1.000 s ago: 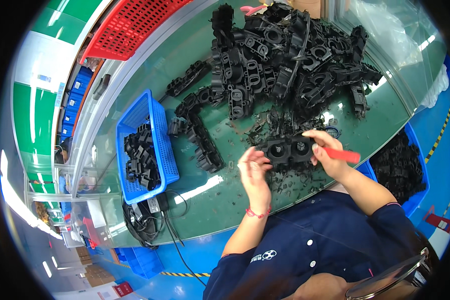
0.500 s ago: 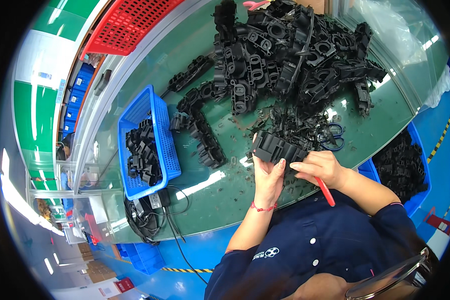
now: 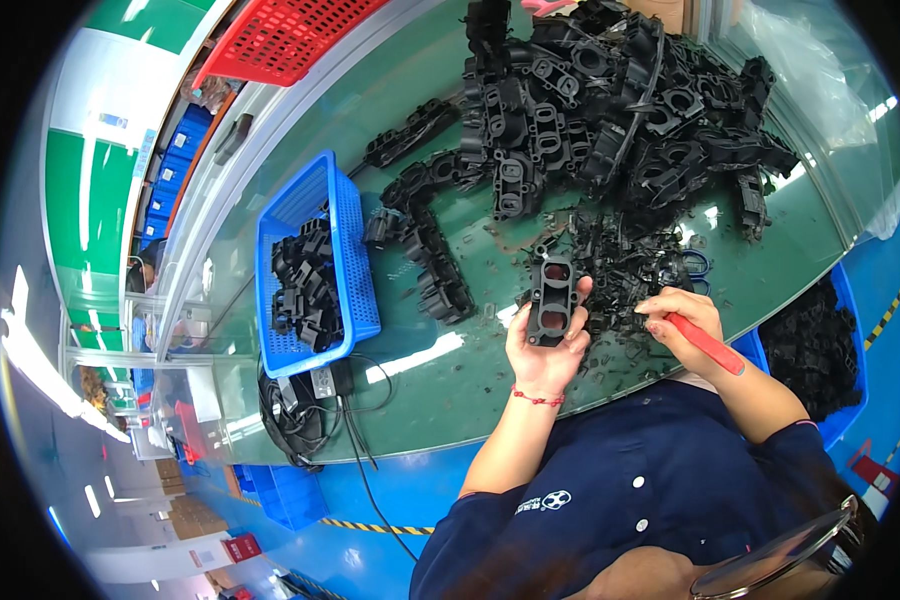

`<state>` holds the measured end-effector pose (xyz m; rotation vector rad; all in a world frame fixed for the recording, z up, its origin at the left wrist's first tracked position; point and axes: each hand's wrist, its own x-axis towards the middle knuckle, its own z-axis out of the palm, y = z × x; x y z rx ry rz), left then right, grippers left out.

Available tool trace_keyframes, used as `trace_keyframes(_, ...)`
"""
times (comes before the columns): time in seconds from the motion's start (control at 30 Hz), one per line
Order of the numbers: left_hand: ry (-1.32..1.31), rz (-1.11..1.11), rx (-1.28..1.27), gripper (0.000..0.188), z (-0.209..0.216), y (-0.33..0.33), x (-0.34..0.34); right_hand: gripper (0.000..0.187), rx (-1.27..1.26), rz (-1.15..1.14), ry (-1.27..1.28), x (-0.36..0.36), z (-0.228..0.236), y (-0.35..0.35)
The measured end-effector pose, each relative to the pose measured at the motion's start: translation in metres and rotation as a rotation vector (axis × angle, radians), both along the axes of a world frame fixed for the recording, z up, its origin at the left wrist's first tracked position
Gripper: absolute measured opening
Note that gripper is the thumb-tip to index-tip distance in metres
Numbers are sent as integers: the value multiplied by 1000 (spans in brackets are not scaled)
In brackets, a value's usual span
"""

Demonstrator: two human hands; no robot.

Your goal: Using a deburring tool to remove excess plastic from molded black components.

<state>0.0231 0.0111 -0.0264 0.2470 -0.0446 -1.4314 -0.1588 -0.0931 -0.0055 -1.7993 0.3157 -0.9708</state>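
My left hand (image 3: pixel 542 362) grips a black plastic part (image 3: pixel 553 297) above the near side of the green table, with its face that has two oval openings turned up. Fingers and thumb hold it along its sides. To the right, clear of the part, my right hand (image 3: pixel 688 325) is closed round a tool with a flat red handle (image 3: pixel 708 346). Its handle slants down toward my forearm, and the working end is hidden by the fingers. Loose black scraps (image 3: pixel 620 290) lie just beyond both hands.
A big heap of black moulded parts (image 3: pixel 610 120) covers the far table. Left are a blue basket (image 3: pixel 367 275) of small black pieces and a chain of parts (image 3: pixel 442 285). Blue-handled scissors (image 3: pixel 700 266) lie by the scraps; a blue bin (image 3: pixel 842 300) stands at right; cables (image 3: pixel 288 425) hang lower left.
The black part has been turned from lying sideways to upright, its openings now showing. My right hand has moved off it to the right with the red-handled tool. The view has shifted slightly.
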Motion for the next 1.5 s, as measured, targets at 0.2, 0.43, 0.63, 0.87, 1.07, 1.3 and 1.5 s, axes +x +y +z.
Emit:
trace_keyframes(0.2,76,-22,-84,54,1,2,3,18,-17,38,31,3,2,4)
trace_keyframes(0.43,26,207,-151,55,33,12,60,9,19,42,17,3,2,5)
trace_keyframes(0.63,-250,749,-81,63,102,18,200,9,60,48,37,1,-1,6)
trace_keyframes(0.87,-903,588,349,85,89,4,185,10,254,5,67,-7,-4,6)
trace_keyframes(1.07,-2546,404,1240,80,8,19,152,13,436,175,1,-14,-2,4)
trace_keyframes(1.3,-1837,309,1037,58,21,53,130,12,676,147,-135,-15,-4,-3)
trace_keyframes(1.5,-653,223,470,40,20,67,95,37,618,270,-25,2,2,-1)
